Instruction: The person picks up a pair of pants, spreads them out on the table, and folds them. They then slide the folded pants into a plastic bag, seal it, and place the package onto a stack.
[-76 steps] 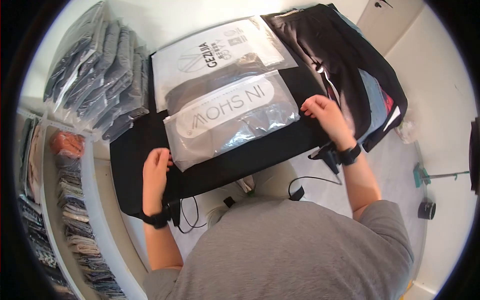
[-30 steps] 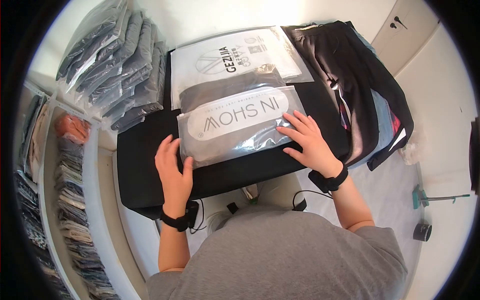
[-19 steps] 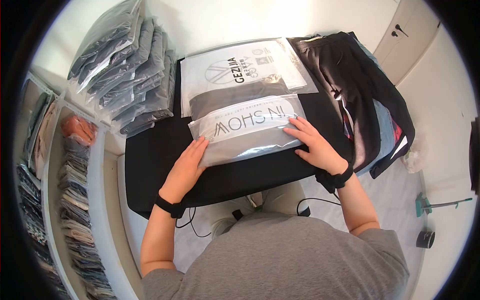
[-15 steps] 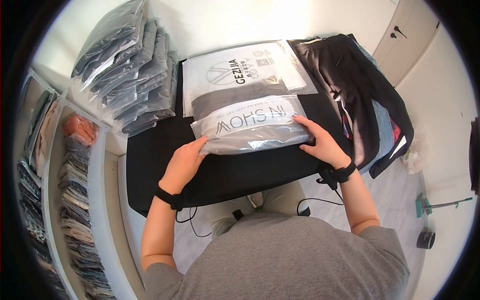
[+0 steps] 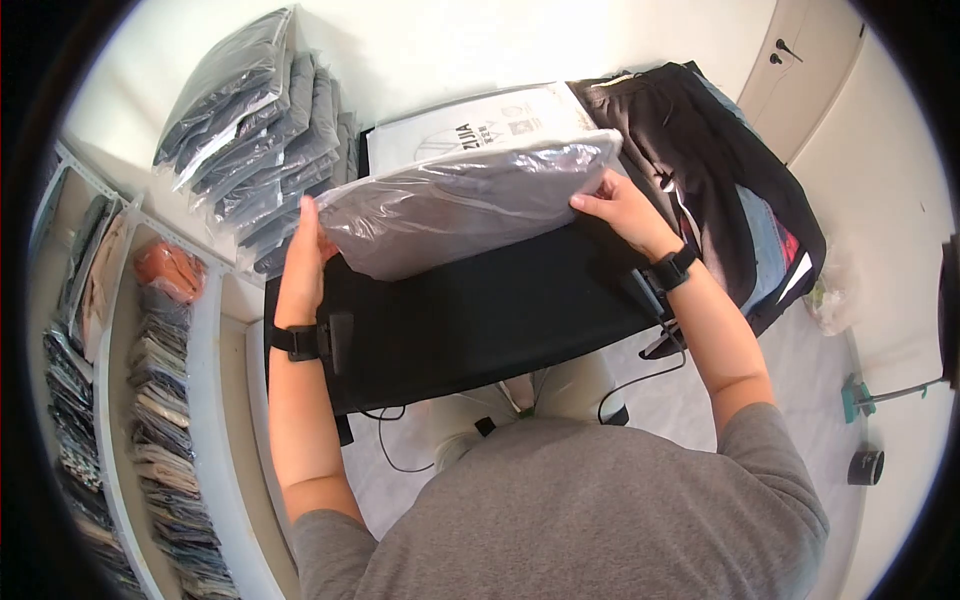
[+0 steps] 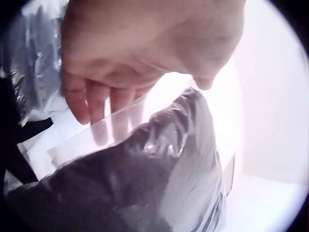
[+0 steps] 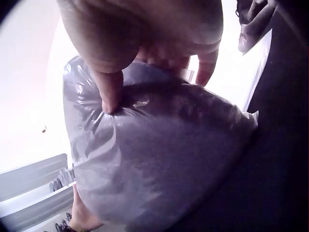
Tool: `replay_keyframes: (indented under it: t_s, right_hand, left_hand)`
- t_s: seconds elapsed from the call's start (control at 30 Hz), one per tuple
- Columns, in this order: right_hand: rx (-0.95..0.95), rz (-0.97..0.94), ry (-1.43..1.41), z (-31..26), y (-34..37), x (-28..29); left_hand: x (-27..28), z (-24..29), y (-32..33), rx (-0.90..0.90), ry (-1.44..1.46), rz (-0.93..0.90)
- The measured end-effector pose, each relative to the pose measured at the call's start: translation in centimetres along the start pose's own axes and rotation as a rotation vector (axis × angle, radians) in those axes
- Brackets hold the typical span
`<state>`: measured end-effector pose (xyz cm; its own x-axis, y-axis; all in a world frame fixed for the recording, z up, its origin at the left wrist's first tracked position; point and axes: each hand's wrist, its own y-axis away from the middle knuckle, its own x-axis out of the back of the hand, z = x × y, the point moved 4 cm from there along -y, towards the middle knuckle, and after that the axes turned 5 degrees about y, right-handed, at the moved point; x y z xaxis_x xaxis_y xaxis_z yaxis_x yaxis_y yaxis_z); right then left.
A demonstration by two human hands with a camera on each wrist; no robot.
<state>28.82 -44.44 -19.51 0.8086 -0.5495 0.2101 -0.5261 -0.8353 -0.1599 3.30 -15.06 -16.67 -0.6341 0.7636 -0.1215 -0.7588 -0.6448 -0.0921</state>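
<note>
Tilted up over the black tabletop (image 5: 440, 330), a clear plastic bag (image 5: 470, 205) holds a folded dark garment, its printed side out of sight. My right hand (image 5: 632, 212) pinches the bag's right end, the thumb denting the plastic in the right wrist view and the fingers behind. At the other end, my left hand (image 5: 303, 265) is upright against the bag's edge. In the left wrist view its straight fingers (image 6: 99, 108) show through the clear margin of the bag (image 6: 140, 179), and the thumb is raised near the top corner.
White printed GEZIJIA bags (image 5: 400, 140) lie behind. A tall stack of bagged garments (image 5: 255, 130) stands at the back left, with shelves (image 5: 215, 400) of packed clothes below. Black trousers (image 5: 690, 150) and denim drape over the table's right end. Cables (image 5: 645, 385) hang from the wrist cameras.
The hands came in to the bag's two ends from beside it. The bag, lying flat with IN SHOW up, has been lifted and tipped so its plain side faces me.
</note>
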Motion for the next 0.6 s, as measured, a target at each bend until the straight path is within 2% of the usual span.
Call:
replay_keyframes:
  t_s: [0.03, 0.07, 0.13, 0.2, 0.27, 0.3, 0.33, 0.37, 0.4, 0.47, 0.5, 0.57, 0.6]
  right_hand:
    - [0.053, 0.019, -0.04, 0.5, -0.8, 0.1]
    - [0.063, 0.025, -0.042, 1.1, -1.5, 0.2]
    - [0.024, 0.048, 0.05, 2.4, -2.3, 0.3]
    - [0.064, 0.09, -0.003, 2.6, -2.4, -0.2]
    - [0.137, 0.175, 0.172, 2.4, -2.6, 0.2]
    - [0.138, 0.176, 0.174, 0.9, -2.3, 0.0]
    - [0.028, 0.181, 0.187, -0.2, -1.6, 0.2]
    - [-0.088, 0.182, 0.199, -1.2, -0.9, 0.0]
    - [-0.12, 0.145, 0.078, -1.4, -0.4, -0.4]
    - [-0.367, 0.091, 0.045, -0.3, 1.0, -0.9]
    - [-0.387, 0.083, 0.043, 0.5, 1.6, -1.1]
    - [-0.694, 0.01, 0.055, 3.4, 3.5, -1.4]
    - [-0.711, 0.003, 0.055, 4.5, 4.2, -1.0]
  left_hand:
    - [-0.6, -0.6, 0.4, -0.066, 0.192, -0.157]
    - [-0.4, -1.6, 1.0, -0.073, 0.214, -0.227]
    - [-0.1, -3.4, 1.2, -0.082, -0.135, -0.282]
    - [-1.8, -2.8, 2.1, -0.05, -0.24, -0.224]
    - [-1.7, -2.9, 1.5, -0.111, -0.261, -0.137]
    - [-2.0, -2.2, 1.6, -0.181, -0.226, -0.112]
    - [-2.0, -1.4, 1.7, -0.18, -0.224, -0.112]
    - [-2.2, -0.5, 2.2, -0.078, -0.188, -0.114]
    - [-2.2, -0.3, 2.7, 0.03, -0.151, -0.115]
    - [-1.9, -1.6, 2.9, 0.092, -0.161, -0.122]
    - [-1.0, -3.8, 2.9, 0.271, -0.186, -0.137]
    - [-0.4, -7.4, 4.5, 0.581, -0.125, -0.196]
    - [0.2, -9.0, 4.9, 0.688, -0.091, -0.187]
